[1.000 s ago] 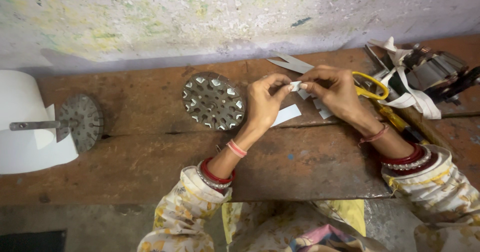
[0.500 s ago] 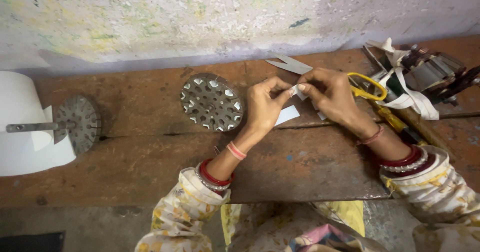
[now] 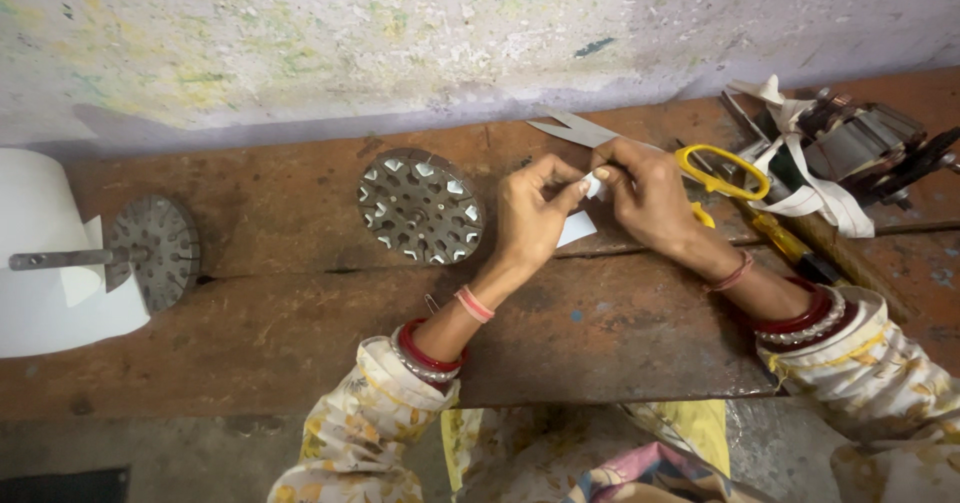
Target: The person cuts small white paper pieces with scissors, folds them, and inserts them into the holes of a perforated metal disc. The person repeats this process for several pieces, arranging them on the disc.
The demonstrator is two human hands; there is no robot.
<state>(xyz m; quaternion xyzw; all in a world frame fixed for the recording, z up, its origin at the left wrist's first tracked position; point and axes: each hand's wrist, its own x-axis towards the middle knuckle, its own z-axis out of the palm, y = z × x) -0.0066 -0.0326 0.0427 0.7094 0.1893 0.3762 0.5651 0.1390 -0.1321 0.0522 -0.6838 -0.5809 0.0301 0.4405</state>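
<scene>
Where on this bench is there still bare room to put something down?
Bare wood lies between the round slotted metal disc and the second disc on a rod, and along the near edge of the bench. The right end is crowded with yellow-handled scissors, white strips and metal parts.

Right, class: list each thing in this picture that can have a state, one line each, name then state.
Left hand: pinching the small white paper piece.
Right hand: pinching the same piece.
Yellow-handled scissors: lying on the bench, unheld.
Slotted metal disc: flat on the wooden bench.
Disc on a shaft: lying on white paper sheet.
</scene>
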